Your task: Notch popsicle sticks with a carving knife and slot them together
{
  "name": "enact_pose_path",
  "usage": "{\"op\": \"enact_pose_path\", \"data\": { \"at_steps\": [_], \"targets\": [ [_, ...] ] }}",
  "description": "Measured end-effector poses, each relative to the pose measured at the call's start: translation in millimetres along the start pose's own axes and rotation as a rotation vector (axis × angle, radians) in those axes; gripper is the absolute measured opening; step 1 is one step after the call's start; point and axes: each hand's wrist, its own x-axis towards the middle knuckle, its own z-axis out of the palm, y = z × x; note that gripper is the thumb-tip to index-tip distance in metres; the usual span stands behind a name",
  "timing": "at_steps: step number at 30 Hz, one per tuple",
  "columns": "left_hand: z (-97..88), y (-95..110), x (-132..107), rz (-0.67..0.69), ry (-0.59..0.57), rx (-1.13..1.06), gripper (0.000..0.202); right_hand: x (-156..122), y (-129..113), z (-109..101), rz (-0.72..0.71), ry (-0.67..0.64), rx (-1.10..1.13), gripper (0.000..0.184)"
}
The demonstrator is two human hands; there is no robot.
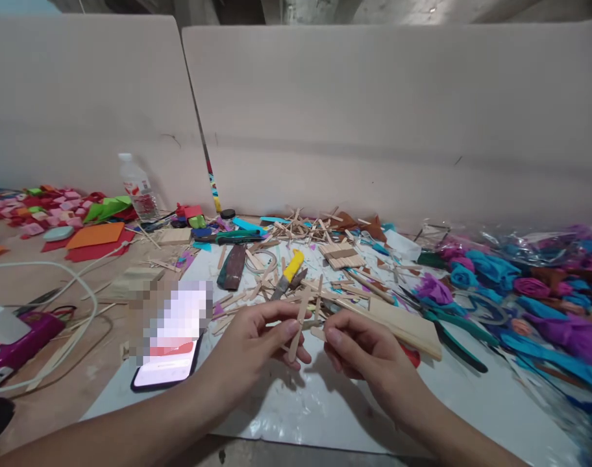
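Between the thumb and fingers of my left hand (pixel 271 331) is a wooden craft stick (pixel 300 324), held nearly upright over the white board (pixel 286 408). My right hand (pixel 361 344) is closed in a pinch on a small wooden piece (pixel 318 333), whose pale end pokes out toward the left hand. The two hands are close together but apart. Just beyond them lies a yellow-handled knife (pixel 292 266) among loose sticks. A wooden block (pixel 406 324) lies behind my right hand, partly covering a red item.
A lit phone (pixel 167 370) lies left of my left forearm. Green-handled scissors (pixel 459 337) rest at the right beside blue and purple crepe paper (pixel 491 269). A stick pile (pixel 300 227), a water bottle (pixel 139 188) and a purple power strip (pixel 30 347) with white cables stand farther out.
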Motion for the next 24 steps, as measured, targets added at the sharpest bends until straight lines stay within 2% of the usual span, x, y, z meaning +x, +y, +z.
{"op": "enact_pose_path", "data": {
  "at_steps": [6, 14, 19, 24],
  "targets": [
    [-0.3, 0.8, 0.3, 0.0, -0.02, -0.012, 0.029, -0.8, -1.1, -1.0, -0.053, 0.031, -0.103, 0.036],
    [-1.6, 0.3, 0.6, -0.016, -0.018, -0.035, 0.031, -1.4, -3.4, -3.3, -0.086, 0.09, -0.225, 0.037],
    [-0.4, -2.2, 4.2, -0.014, -0.038, -0.096, 0.03, -6.4, -5.8, -1.6, -0.135, 0.178, -0.318, 0.039],
    [-2.1, -4.1, 3.8, 0.009, -0.049, -0.128, 0.027, -11.9, -5.1, 3.2, -0.065, 0.167, -0.316, 0.043]
  ]
}}
